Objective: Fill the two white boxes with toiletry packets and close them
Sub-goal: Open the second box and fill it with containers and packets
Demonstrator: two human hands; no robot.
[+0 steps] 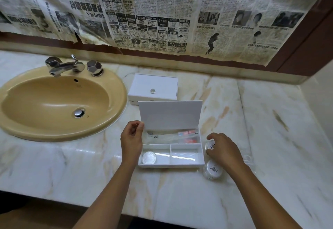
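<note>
Open box (171, 163) sits on the counter (72, 165), lid (170, 114) upright. Left hand (131, 139) pinches the lid's left edge. Right hand (222, 150), fingers curled, grips a round packet (210, 145) just right of the box. Second packet (213, 170) lies nearer. Closed box (155, 89) stands behind.

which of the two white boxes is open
The nearer white box, whose raised lid the left hand holds up; the farther box by the sink is closed.

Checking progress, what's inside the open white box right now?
The open white box holds clear packets in its back compartment and one round packet front-left; the front-right compartment looks empty. The packets' contents are unreadable.
</note>
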